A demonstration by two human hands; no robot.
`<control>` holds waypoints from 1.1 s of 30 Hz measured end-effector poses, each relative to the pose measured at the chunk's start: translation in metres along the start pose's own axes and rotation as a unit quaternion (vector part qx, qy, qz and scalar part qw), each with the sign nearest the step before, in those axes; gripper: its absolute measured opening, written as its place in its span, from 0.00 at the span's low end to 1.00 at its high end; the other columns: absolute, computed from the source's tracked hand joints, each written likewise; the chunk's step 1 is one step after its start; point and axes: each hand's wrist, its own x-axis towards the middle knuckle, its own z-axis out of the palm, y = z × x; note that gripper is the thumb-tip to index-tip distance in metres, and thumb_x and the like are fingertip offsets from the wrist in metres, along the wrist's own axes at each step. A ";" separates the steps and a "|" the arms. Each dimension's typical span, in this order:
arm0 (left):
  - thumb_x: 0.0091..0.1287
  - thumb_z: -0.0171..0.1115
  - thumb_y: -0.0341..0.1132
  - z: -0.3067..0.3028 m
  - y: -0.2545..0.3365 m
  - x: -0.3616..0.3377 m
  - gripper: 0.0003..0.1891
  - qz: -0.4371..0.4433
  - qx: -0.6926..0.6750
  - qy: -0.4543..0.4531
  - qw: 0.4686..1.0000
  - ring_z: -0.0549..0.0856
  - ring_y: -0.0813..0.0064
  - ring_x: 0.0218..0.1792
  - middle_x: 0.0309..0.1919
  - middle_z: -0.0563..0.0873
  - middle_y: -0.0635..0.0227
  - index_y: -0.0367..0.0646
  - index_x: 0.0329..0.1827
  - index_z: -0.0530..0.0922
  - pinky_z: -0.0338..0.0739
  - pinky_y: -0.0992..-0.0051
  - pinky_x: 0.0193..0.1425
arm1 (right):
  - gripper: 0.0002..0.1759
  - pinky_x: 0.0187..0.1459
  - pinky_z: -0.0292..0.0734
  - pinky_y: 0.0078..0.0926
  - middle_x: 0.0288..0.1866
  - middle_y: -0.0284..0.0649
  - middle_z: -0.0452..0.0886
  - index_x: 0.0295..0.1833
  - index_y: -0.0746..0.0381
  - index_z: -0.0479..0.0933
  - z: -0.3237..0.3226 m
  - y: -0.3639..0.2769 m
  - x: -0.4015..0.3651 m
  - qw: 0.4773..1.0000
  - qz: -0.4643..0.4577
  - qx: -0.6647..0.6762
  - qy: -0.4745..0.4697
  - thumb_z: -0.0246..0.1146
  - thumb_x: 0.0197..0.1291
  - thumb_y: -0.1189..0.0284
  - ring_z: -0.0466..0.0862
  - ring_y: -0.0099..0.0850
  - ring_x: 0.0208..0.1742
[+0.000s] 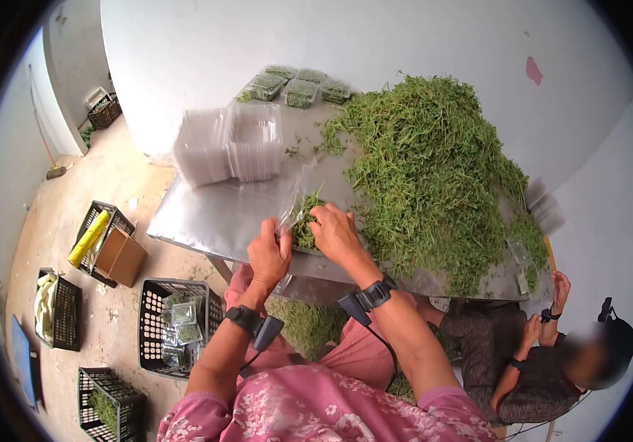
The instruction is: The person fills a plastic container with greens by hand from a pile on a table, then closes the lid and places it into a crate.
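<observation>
At the near edge of the metal table, my left hand (270,250) is closed on the side of a clear plastic clamshell box (296,193) whose lid stands up. Leafy green sprigs (306,230) lie in the box, its base partly hidden by my hands. My right hand (337,232) has its fingers bent into these sprigs from the right. Close by on the right rises a big heap of the same greens (434,169). Nested stacks of clear boxes (254,144) stand to the left, beyond my left hand.
Several filled, closed boxes (301,93) sit at the table's (206,214) far side. A co-worker (530,361) in a dark cap is at the right end, hands raised near the table edge. On the floor at left are black crates (156,324), one holding filled packs.
</observation>
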 end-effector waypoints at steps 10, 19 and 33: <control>0.68 0.57 0.38 -0.001 0.003 0.000 0.10 -0.008 0.004 -0.010 1.000 0.83 0.44 0.28 0.24 0.83 0.52 0.44 0.47 0.73 0.75 0.54 0.33 | 0.08 0.49 0.70 0.40 0.43 0.40 0.78 0.45 0.59 0.79 -0.024 0.016 0.019 0.994 -0.022 0.067 0.086 0.59 0.60 0.77 0.79 0.43 0.46; 0.68 0.58 0.37 -0.001 0.005 0.000 0.09 -0.007 0.014 0.000 1.000 0.83 0.45 0.27 0.23 0.83 0.52 0.44 0.46 0.73 0.75 0.54 0.32 | 0.15 0.45 0.77 0.43 0.46 0.50 0.77 0.46 0.60 0.81 -0.011 0.036 0.052 0.997 -0.074 0.016 -0.011 0.55 0.57 0.84 0.80 0.52 0.44; 0.68 0.58 0.37 0.001 0.000 -0.001 0.10 0.005 0.006 -0.005 1.000 0.83 0.45 0.27 0.23 0.83 0.53 0.44 0.48 0.72 0.75 0.55 0.32 | 0.02 0.51 0.59 0.37 0.33 0.40 0.78 0.32 0.59 0.79 -0.047 0.030 0.038 0.995 -0.024 -0.086 -0.041 0.63 0.57 0.75 0.75 0.40 0.52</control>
